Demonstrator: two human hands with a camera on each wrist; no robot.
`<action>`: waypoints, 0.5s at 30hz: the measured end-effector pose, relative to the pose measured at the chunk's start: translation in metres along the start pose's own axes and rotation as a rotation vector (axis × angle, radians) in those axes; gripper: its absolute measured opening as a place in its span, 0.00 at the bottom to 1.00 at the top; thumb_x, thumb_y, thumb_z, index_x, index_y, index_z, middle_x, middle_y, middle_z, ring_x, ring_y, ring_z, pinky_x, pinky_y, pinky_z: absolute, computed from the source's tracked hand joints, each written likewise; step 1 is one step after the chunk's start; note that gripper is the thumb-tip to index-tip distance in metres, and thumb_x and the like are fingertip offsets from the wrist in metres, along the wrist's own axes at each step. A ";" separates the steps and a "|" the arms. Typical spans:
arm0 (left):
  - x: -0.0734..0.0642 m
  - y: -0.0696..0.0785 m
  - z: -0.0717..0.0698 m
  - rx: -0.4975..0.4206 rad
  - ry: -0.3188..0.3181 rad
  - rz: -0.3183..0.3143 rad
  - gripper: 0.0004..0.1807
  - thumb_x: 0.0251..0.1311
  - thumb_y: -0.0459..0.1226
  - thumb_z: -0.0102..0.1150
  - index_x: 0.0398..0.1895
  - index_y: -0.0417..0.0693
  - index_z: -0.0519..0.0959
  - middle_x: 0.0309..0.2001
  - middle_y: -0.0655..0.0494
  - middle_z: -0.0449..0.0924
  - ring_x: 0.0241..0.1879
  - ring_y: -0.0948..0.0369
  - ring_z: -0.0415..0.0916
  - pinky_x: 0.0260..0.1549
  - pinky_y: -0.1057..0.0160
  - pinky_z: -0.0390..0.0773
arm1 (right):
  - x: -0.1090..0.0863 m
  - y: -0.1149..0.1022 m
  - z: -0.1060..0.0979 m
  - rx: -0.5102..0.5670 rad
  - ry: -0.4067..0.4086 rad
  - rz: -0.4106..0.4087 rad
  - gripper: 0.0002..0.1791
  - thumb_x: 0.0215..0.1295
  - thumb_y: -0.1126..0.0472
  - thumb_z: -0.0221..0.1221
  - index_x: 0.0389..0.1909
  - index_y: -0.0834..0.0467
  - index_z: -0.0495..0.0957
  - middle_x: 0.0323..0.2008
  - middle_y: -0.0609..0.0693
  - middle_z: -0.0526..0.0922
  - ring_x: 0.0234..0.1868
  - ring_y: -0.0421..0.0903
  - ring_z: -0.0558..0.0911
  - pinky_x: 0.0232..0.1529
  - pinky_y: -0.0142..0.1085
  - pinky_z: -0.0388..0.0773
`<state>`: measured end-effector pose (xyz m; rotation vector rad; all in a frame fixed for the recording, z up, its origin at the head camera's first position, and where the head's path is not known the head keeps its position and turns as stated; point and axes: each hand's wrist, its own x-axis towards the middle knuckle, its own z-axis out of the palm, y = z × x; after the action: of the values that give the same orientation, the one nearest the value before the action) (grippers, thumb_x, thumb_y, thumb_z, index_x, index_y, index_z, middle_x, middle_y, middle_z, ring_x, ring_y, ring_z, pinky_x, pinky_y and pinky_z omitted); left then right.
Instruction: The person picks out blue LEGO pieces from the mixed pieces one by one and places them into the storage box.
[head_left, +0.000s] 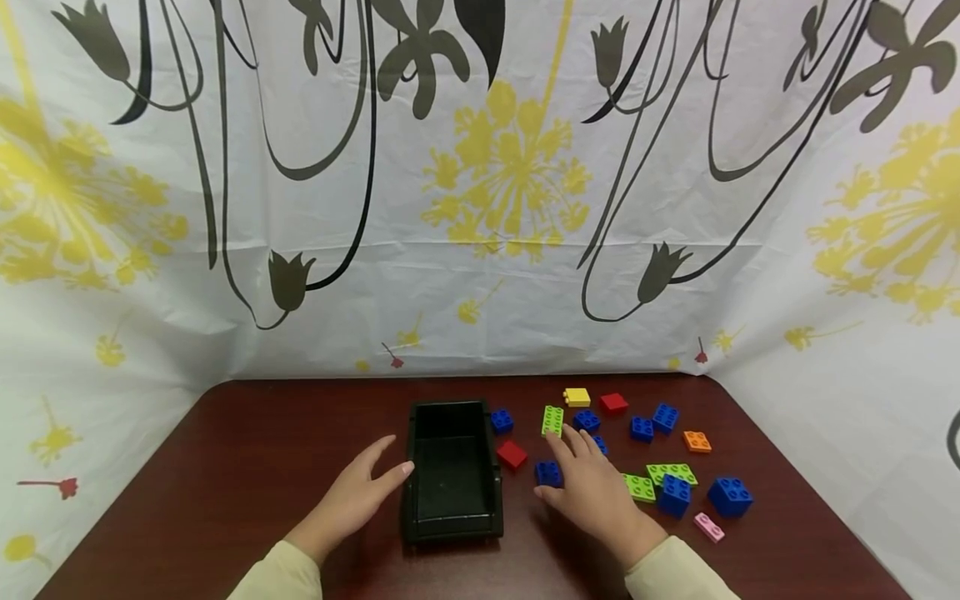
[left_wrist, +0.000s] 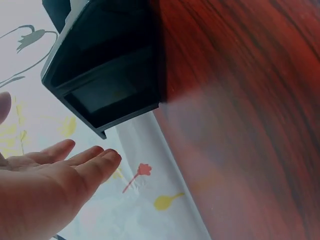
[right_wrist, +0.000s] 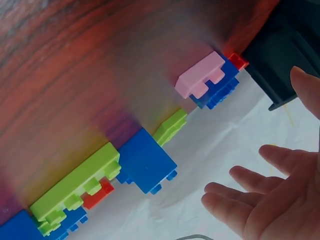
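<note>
A black plastic bin (head_left: 453, 530) stands in the middle of the table, its inside bare. My left hand (head_left: 351, 498) is at the bin's left side, thumb and fingers spread and nothing held; its fingertips show beside the bin's end in the left wrist view. Over the toy bricks to the right hovers my right hand (head_left: 592, 492), fingers spread and holding nothing. Nearest its fingers are a blue brick (head_left: 548, 474) and a lime green brick (head_left: 552, 419). A pink brick (right_wrist: 201, 75) shows in the right wrist view. Another blue brick is partly hidden behind the fingers.
Right of my right hand lie several more bricks: a large blue brick (head_left: 730, 497), an orange brick (head_left: 697, 442) and a long green brick (head_left: 672, 474). A red brick (head_left: 512, 455) sits close to the bin. A patterned cloth (head_left: 480, 317) hangs behind the table (head_left: 300, 433).
</note>
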<state>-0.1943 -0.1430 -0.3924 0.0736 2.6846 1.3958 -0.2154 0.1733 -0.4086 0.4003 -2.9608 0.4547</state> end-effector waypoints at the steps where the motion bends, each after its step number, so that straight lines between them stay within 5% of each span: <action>1: 0.000 0.000 0.000 -0.013 0.004 -0.002 0.42 0.64 0.58 0.54 0.73 0.42 0.59 0.71 0.37 0.57 0.69 0.38 0.54 0.60 0.33 0.60 | 0.000 0.000 0.001 0.002 -0.004 0.000 0.41 0.53 0.46 0.70 0.67 0.57 0.68 0.67 0.63 0.65 0.68 0.67 0.62 0.56 0.60 0.71; 15: 0.005 -0.004 0.007 -0.081 0.021 -0.019 0.33 0.67 0.48 0.55 0.70 0.42 0.64 0.69 0.37 0.61 0.69 0.39 0.56 0.60 0.36 0.63 | 0.007 -0.005 0.009 -0.028 -0.033 -0.024 0.35 0.52 0.52 0.72 0.59 0.63 0.75 0.59 0.59 0.75 0.60 0.57 0.75 0.56 0.52 0.75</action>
<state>-0.1986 -0.1391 -0.4003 0.0265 2.6345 1.5068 -0.2211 0.1643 -0.4152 0.4447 -2.9868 0.4071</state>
